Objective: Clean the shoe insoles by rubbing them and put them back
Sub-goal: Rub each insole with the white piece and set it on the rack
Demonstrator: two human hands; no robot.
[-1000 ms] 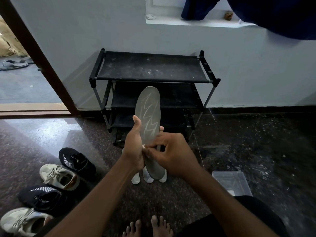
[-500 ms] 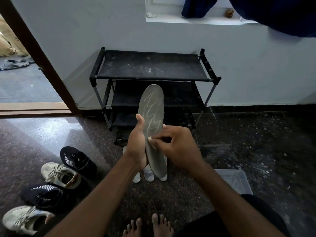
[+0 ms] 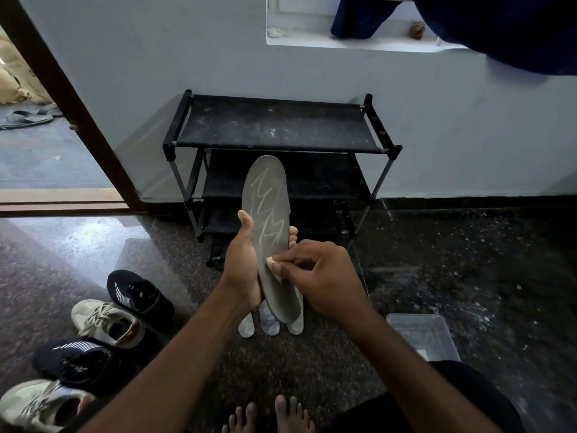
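Insole (image 3: 267,214) between both hands

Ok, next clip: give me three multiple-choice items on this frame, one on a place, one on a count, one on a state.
1. Where is the clear plastic tub?
A. On the black three-tier shoe rack
B. On the dark speckled floor, at the person's right
C. In the doorway

2. How many shoes lie on the floor at the left?
A. Two
B. Four
C. Six

3. What is the state of the grey insole with the pale zigzag line?
A. Lying flat on the floor
B. Tucked inside a shoe
C. Held upright in the left hand while the right hand presses a small pale eraser-like piece on it

Answers: 1 B, the tub sits on the floor beside the right forearm. 2 B, two black and two beige sneakers. 3 C, the left grip wraps its edge.
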